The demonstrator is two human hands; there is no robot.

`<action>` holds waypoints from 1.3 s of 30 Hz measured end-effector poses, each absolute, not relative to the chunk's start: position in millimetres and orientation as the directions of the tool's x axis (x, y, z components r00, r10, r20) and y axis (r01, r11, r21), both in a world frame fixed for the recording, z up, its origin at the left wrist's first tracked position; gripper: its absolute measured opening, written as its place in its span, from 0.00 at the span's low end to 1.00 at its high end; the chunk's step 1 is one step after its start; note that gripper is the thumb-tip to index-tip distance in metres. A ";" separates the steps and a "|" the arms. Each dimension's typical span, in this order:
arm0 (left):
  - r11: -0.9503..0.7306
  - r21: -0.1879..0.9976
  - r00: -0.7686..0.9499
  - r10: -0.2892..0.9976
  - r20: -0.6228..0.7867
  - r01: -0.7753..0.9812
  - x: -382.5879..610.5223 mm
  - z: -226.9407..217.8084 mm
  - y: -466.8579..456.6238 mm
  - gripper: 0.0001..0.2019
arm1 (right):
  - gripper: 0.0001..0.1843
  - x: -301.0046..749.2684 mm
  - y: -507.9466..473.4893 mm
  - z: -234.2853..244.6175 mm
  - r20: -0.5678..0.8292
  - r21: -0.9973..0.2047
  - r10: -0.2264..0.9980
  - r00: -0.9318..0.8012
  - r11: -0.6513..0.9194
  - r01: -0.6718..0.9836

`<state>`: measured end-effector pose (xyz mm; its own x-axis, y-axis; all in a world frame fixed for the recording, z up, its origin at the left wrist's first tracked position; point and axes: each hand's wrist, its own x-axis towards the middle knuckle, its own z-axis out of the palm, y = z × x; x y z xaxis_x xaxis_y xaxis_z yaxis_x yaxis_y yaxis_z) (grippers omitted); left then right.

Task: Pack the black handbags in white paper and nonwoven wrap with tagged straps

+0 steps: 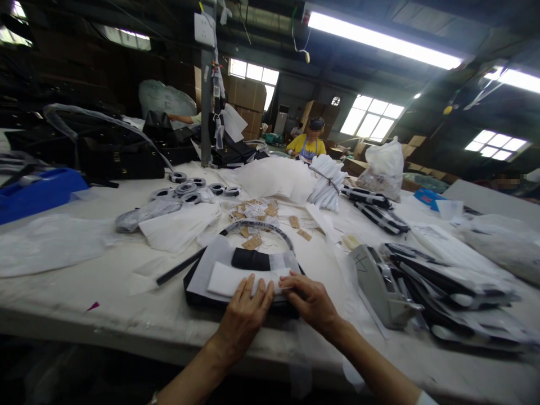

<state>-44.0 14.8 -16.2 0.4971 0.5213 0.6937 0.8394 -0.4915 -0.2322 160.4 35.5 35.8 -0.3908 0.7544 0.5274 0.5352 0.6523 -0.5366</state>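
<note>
A black handbag [192, 296] lies flat at the table's near edge, its wrapped handle [270, 226] arching away from me. White tissue paper [217, 256] covers part of it, with a black strap piece [250, 259] on top. Across the front lies a folded white foam sheet [223, 279]. My left hand [248, 306] rests on this sheet, fingers stretched out and pressing it down. At the sheet's right end my right hand [310, 298] has its thumb and fingers drawn together on the edge. A black strap [179, 266] sticks out to the left.
Brown tags [252, 243] lie scattered beyond the bag. A grey tape dispenser [382, 287] stands at the right, beside wrapped black bags [459, 304]. Rolled straps [188, 188] sit at the back left, near a blue tape dispenser [40, 194]. A person in yellow [307, 145] works farther back.
</note>
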 end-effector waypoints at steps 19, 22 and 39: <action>-0.574 -0.118 0.465 0.506 0.727 0.810 -48.8 -22.7 11.0 0.18 | 0.12 153.9 6.4 5.5 0.684 -0.212 0.555 -0.473 0.772 0.599; -0.580 -0.121 0.471 0.505 0.723 0.806 -49.7 -24.2 11.1 0.18 | 0.12 156.0 5.6 7.3 0.677 -0.215 0.554 -0.485 0.779 0.590; -0.592 -0.175 0.542 0.526 0.655 0.787 -54.6 -12.4 13.2 0.21 | 0.22 204.6 -74.2 -13.9 0.427 -0.160 0.610 -0.667 0.777 0.608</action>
<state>-54.6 13.2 -12.4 0.5418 0.5264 0.6552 0.7867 -0.5921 -0.1748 204.6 -74.2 -13.9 -0.6673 0.6103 0.4269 0.6085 0.7773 -0.1600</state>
